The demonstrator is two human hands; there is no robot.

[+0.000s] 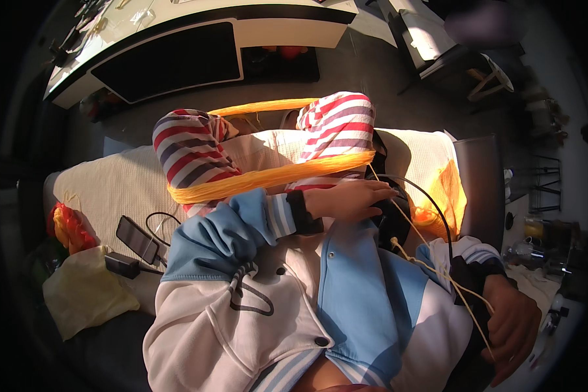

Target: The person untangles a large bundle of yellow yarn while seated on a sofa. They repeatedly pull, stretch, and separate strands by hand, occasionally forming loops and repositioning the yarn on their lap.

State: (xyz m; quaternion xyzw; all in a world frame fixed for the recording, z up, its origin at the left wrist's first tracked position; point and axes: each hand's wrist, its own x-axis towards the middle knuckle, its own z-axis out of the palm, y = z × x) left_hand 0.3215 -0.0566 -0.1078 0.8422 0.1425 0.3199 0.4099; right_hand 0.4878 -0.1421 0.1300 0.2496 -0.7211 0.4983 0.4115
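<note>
A hank of orange-yellow yarn (274,174) is looped around both of my knees, which are in striped trousers (340,122). Its far side shows beyond the knees. From its right end a single yarn strand (411,223) runs slantwise down to my right hand (512,323), at the lower right. That hand is curled around the strand, and a second, paler cord (441,274) also reaches it. My left hand (348,200) lies across my lap, palm down, fingers extended and thumb apart. The strand passes by its fingertips; whether they touch is unclear.
I sit on a sofa with a cream cover (103,171). Left of me lie a phone (137,239), a black adapter (122,264), red-orange yarn (72,228) and a pale yellow cloth (88,291). Orange fabric (443,206) and a black cable (428,198) are at right. A table (294,32) stands ahead.
</note>
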